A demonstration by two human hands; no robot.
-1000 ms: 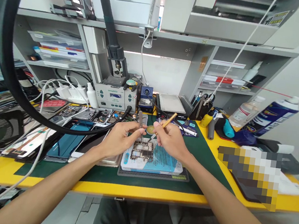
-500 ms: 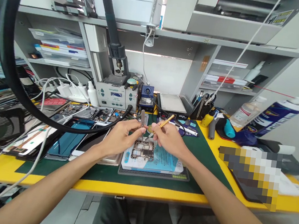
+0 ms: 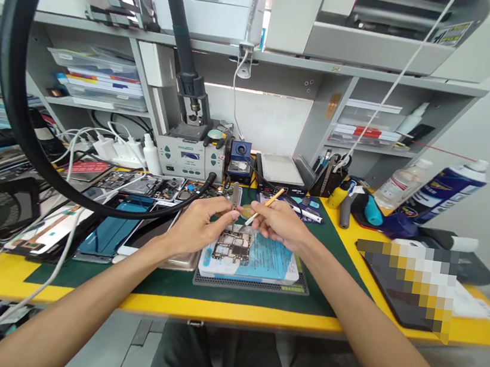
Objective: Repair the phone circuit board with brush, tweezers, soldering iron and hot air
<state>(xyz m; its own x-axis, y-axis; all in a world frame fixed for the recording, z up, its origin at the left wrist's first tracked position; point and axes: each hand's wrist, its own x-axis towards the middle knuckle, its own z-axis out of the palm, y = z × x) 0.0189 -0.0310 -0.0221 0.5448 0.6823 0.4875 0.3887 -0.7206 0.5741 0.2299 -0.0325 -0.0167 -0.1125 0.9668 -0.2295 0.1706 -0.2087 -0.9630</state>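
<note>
A phone circuit board (image 3: 233, 248) lies on a blue and white box (image 3: 273, 265). My left hand (image 3: 201, 220) pinches a pair of grey metal tweezers (image 3: 235, 197), held upright with the tips down at the board's upper edge. In my right hand (image 3: 282, 221) is a slim knife with a gold handle (image 3: 275, 198), slanting down to the left. Its thin grey tip comes close to the tweezers at the top of the board; whether it touches cannot be made out. Behind the fingers sits a small round gold-coloured item (image 3: 247, 211), partly hidden.
A hot air station (image 3: 189, 158) stands at the back, its thick black hose (image 3: 7, 86) looping across the left. Phones and parts, including a blue panel (image 3: 116, 230), lie left. A spray can (image 3: 447, 192) and bottle (image 3: 403, 183) stand right on the yellow bench (image 3: 281, 321).
The knife and my right hand have shifted very slightly over the board's upper edge. My left hand keeps its hold on the tweezers. The whole view has moved a little.
</note>
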